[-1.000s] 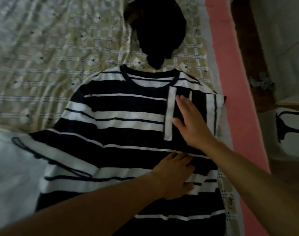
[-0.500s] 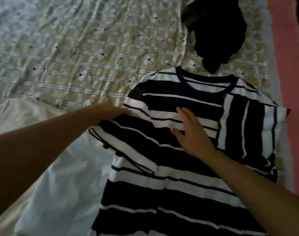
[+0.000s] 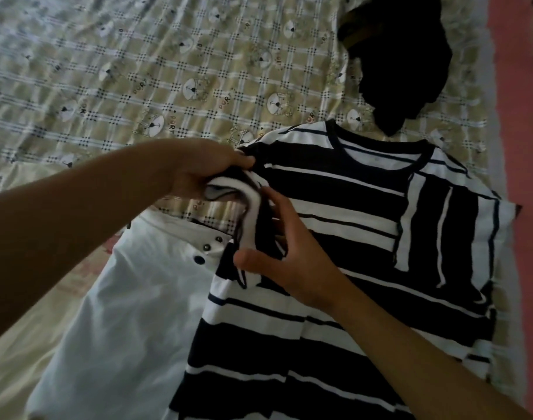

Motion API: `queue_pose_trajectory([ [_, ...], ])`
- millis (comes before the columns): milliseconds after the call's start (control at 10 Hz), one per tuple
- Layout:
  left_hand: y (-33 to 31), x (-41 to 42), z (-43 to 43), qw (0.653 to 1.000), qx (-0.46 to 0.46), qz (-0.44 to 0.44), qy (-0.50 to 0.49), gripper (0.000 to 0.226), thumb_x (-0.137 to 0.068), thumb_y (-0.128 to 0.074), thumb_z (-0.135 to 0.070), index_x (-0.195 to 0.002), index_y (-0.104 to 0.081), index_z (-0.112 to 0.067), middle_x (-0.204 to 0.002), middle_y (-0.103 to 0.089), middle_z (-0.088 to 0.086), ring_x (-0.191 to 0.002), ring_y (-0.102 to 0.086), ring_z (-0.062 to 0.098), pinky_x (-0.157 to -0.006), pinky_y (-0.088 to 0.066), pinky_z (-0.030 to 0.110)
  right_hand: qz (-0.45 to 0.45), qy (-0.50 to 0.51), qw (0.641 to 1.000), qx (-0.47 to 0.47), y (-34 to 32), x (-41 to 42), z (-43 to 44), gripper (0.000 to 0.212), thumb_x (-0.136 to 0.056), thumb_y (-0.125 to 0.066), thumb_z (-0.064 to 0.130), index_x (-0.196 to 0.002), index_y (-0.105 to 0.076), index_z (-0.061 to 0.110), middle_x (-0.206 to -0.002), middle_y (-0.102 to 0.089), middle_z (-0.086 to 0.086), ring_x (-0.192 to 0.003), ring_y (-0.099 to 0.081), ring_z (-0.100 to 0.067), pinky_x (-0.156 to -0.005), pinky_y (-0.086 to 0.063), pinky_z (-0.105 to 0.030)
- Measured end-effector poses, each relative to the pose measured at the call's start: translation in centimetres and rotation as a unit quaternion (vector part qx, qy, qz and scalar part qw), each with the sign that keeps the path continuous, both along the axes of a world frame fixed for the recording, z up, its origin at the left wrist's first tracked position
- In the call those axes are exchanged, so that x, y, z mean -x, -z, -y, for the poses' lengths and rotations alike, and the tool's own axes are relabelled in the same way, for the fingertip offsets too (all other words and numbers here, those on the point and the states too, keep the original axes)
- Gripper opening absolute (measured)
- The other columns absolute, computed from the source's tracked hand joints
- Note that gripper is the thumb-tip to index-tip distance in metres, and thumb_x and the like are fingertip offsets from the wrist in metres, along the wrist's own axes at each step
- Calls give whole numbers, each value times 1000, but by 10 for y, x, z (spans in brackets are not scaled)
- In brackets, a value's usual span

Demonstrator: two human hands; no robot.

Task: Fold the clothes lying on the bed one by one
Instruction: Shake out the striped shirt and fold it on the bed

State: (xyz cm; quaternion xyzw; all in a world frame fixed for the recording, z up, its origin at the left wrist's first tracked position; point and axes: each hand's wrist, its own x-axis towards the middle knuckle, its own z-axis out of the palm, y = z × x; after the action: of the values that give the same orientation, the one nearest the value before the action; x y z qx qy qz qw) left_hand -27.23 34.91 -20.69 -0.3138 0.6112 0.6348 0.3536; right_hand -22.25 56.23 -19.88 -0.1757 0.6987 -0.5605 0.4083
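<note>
A black-and-white striped t-shirt (image 3: 344, 207) lies flat on the bed, collar pointing away from me. Its right sleeve is folded over the chest. My left hand (image 3: 204, 174) grips the bunched left sleeve and lifts it off the sheet. My right hand (image 3: 289, 256) rests on the shirt beside that sleeve with spread fingers, the thumb touching the raised fabric. A white garment (image 3: 132, 313) with dark snap buttons lies under the shirt's left edge. A crumpled black garment (image 3: 395, 56) lies past the collar.
The bed has a beige checked sheet (image 3: 138, 71) printed with small bears. A pink mattress edge (image 3: 514, 116) runs down the right side of the view.
My left hand went from reaching to the left sleeve to gripping it and pulling it up and inward. My right hand slid left across the shirt to the sleeve.
</note>
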Motion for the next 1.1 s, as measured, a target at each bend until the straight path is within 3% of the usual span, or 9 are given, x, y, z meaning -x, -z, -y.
queue_pose_trajectory([
  [100,-31,11,-44,994,-44,-63,-78,52,-101,-50,-32,-141,-48,2,-133,-59,22,-102,-67,36,-69,-63,37,28,97,995,5,-4,17,-4,114,-64,-89,42,-153,-18,38,-142,-51,15,-128,-52,-5,-103,-47,-33],
  [200,-38,25,-72,989,-83,-110,-53,50,-106,-38,-37,-138,-51,0,-120,-62,22,-97,-67,33,-67,-62,35,66,268,961,-6,4,47,-27,87,-73,-85,15,-146,-37,22,-129,-64,1,-115,-64,-17,-95,-53,-40],
  [300,-32,29,-85,983,-49,-177,16,38,-106,-41,-30,-121,-61,-2,-118,-68,21,-104,-68,32,-85,-59,42,166,349,922,6,19,77,-70,50,-85,-67,6,-132,-55,18,-113,-70,-9,-99,-70,-28,-84,-59,-44],
  [400,4,25,-96,930,193,-256,180,14,-98,-51,-17,-101,-65,-17,-112,-66,14,-96,-63,29,-88,-52,35,269,361,893,-8,43,81,-111,16,-92,-56,23,-87,-70,16,-86,-68,-5,-79,-64,-22,-73,-56,-39],
  [500,37,1,-110,846,340,-227,342,30,-98,-51,-14,-126,-63,-18,-126,-57,9,-111,-57,26,-92,-45,19,309,355,881,-52,61,82,-131,42,-87,-60,55,-112,-64,21,-108,-70,-5,-104,-65,-25,-94,-51,-46],
  [600,59,-23,-125,795,388,-244,398,52,-94,-59,-38,-143,-50,-24,-150,-39,10,-139,-33,34,-113,-33,46,267,307,908,-98,68,87,-124,52,-79,-74,53,-121,-63,24,-116,-72,-2,-108,-67,-25,-94,-52,-48],
  [800,74,-19,-132,805,435,-272,297,81,-89,-32,-64,-157,-24,-19,-166,-13,9,-152,-8,32,-122,-16,51,56,312,936,-153,77,91,-109,76,-76,-78,8,-135,-36,30,-118,-62,-1,-102,-65,-19,-88,-57,-42],
  [1000,88,20,-100,776,511,-256,268,75,-100,-39,-52,-160,-9,-18,-168,3,8,-154,5,32,-124,-9,53,-96,266,941,-187,86,88,-135,76,-88,-67,5,-145,-26,34,-116,-63,-5,-94,-64,-9,-85,-56,-29],
  [1100,90,42,-83,747,532,-289,275,75,-99,-38,-50,-159,-13,-12,-166,-10,13,-153,-5,37,-122,-10,54,-86,235,954,-167,98,77,-140,83,-89,-70,15,-150,-19,39,-136,-57,-4,-116,-60,-15,-101,-52,-38],
])
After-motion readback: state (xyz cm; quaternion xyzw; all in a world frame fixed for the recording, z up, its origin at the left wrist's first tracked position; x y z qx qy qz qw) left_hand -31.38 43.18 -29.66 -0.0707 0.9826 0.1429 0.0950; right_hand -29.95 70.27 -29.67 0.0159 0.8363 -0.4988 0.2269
